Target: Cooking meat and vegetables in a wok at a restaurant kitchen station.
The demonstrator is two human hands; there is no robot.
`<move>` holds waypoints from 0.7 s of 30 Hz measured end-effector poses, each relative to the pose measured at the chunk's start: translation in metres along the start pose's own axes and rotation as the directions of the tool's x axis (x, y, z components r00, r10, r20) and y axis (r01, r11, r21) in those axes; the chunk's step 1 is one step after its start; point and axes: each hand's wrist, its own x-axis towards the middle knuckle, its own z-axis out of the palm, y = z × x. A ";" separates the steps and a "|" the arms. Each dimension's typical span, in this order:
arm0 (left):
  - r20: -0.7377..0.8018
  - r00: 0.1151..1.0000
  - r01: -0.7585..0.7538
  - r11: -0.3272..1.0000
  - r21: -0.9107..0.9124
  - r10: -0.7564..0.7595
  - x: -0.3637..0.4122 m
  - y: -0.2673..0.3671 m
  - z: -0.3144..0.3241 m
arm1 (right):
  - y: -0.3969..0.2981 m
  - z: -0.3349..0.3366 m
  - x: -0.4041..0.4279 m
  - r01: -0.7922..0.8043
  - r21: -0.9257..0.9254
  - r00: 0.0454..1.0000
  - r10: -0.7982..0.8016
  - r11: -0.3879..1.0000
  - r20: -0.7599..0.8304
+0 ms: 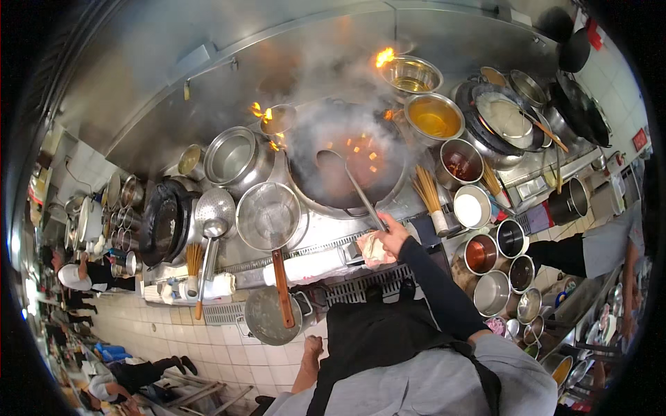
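My right hand grips the handle of a metal wok ladle. The ladle's bowl rests low inside a large dark wok, left of several pale cubes of food in reddish-brown contents. Smoke or steam veils much of the wok's far side. A crumpled cloth lies just under my right hand on the stove's front edge. My left hand hangs low at my side with its fingers curled, and I see nothing in it. Near it, on the floor side, is a two-handled pot.
Flames rise left of the wok, and another flame burns by a metal bowl of oil. A wire strainer and a perforated skimmer lie left. Bamboo brushes and sauce pots stand right. Another person is beyond.
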 end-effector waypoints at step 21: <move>-0.356 0.926 0.009 0.952 -0.306 -0.123 0.191 0.241 -0.370 | 0.007 -0.058 0.000 0.320 -0.534 0.899 -0.429 0.783 -0.091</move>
